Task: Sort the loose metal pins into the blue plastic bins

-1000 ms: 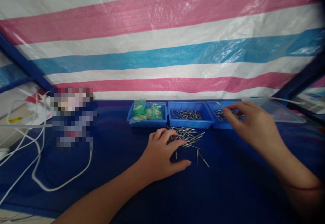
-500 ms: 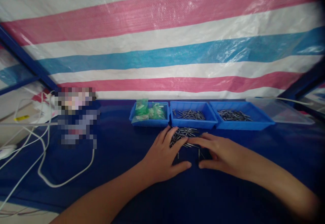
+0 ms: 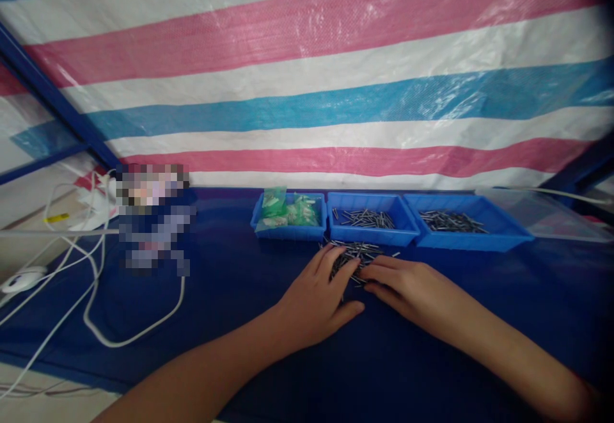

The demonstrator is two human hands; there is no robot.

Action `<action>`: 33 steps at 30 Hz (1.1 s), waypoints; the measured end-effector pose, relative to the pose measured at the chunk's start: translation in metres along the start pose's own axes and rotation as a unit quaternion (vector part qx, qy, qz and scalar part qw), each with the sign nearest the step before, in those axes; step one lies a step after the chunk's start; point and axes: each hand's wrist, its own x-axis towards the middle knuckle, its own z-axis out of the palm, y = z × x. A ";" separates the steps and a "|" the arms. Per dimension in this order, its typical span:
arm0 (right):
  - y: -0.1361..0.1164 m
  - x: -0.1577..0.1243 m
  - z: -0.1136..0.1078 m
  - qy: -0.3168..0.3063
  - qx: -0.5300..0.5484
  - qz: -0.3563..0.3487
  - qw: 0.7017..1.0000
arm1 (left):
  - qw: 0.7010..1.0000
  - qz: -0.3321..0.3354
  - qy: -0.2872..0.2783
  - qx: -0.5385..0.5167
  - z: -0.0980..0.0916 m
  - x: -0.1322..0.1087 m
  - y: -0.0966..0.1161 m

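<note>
A loose pile of thin metal pins (image 3: pixel 362 253) lies on the blue table, between and partly under my two hands. My left hand (image 3: pixel 319 295) rests at the pile's left side. Its fingers are spread over the pins and the thumb is stretched out to the right. At the right side my right hand (image 3: pixel 410 285) reaches into the pile with thumb and fingertips drawn close together. Whatever sits between those fingertips is too small to make out. Just behind the pile stands a blue bin (image 3: pixel 371 236) with similar pins in it.
Another blue bin (image 3: pixel 474 241) with pins stands on the right, and a blue bin (image 3: pixel 290 233) with green-tinted bags on the left. A clear plastic sheet (image 3: pixel 551 215) lies far right. White cables (image 3: pixel 98 288) trail across the left. A striped tarp (image 3: pixel 307 77) hangs behind.
My right thumb has come in towards the index finger, and the right fingertips have closed in on the pile. My left hand stays over the pins. The view has shifted slightly.
</note>
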 end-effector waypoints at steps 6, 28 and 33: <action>0.002 -0.002 0.000 0.039 -0.026 -0.009 0.999 | 0.999 -0.002 0.020 -0.028 -0.001 0.000 -0.001; -0.023 0.003 -0.006 0.101 0.357 0.083 0.925 | 0.982 0.000 0.134 -0.134 -0.004 0.007 0.000; -0.024 0.002 -0.002 0.118 0.351 0.101 0.924 | 0.980 -0.002 0.138 -0.144 -0.005 0.008 0.001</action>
